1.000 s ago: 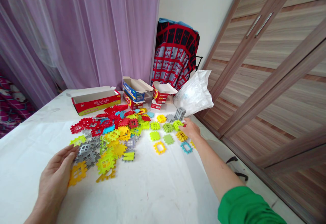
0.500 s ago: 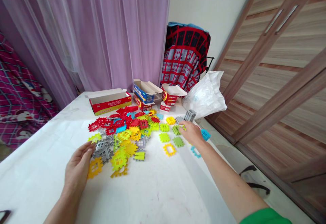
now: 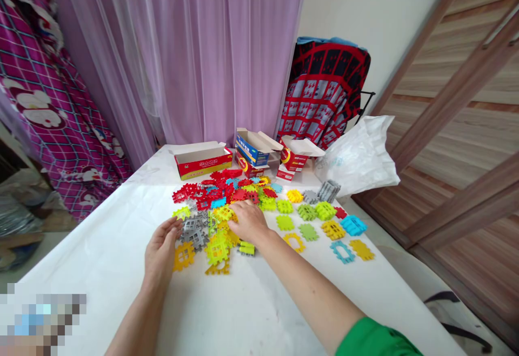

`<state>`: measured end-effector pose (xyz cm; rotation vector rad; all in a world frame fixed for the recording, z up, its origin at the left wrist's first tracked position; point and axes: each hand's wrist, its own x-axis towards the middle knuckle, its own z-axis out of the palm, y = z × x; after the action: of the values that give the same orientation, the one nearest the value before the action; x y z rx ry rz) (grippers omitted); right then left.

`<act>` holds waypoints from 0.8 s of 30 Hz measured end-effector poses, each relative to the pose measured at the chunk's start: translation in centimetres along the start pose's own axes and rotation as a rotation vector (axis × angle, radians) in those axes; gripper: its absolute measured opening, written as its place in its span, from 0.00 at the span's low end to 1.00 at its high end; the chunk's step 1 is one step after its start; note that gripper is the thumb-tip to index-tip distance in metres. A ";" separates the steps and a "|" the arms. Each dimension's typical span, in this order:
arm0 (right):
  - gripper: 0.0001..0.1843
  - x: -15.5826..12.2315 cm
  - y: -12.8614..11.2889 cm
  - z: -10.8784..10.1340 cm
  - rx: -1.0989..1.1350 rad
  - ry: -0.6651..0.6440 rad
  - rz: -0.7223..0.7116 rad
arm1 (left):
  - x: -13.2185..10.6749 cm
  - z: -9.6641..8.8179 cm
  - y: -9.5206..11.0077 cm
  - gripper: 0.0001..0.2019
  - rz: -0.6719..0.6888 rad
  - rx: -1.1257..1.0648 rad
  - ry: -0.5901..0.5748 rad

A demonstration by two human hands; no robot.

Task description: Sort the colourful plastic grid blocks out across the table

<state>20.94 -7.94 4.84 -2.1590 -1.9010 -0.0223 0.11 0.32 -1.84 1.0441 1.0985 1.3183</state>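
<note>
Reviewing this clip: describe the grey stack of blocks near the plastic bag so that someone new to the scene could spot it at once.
On the white-covered table, look to the far right corner, where a white plastic bag billows up. Just in front of the bag is a grey stack of interlocked blocks. Unlike the flat plastic blocks spread around it, it's slotted into a chunky ribbed bundle that rises off the table.

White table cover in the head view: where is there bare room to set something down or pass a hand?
Bare white table cover shows left of the left hand, and in front of the multicoloured plastic waffle-block pile, between both arms. It is crowded at the pile, under the right hand, and across the spaced lime, yellow and blue blocks, which leave only narrow gaps.
</note>
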 end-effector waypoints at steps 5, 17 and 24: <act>0.22 1.4 -1.1 0.9 -0.064 -0.059 0.081 | 0.0 -0.1 0.0 0.19 0.004 0.007 -0.021; 0.31 -4.9 2.1 -0.5 0.142 0.066 0.184 | 0.1 -0.1 -0.4 0.22 0.002 0.004 -0.032; 0.29 -12.3 3.5 1.2 0.050 0.226 0.296 | -0.1 0.0 0.0 0.20 -0.005 0.016 -0.038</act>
<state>22.47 -20.00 0.77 -2.2729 -1.4346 -0.1527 0.15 0.20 -1.83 1.0734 1.0846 1.2822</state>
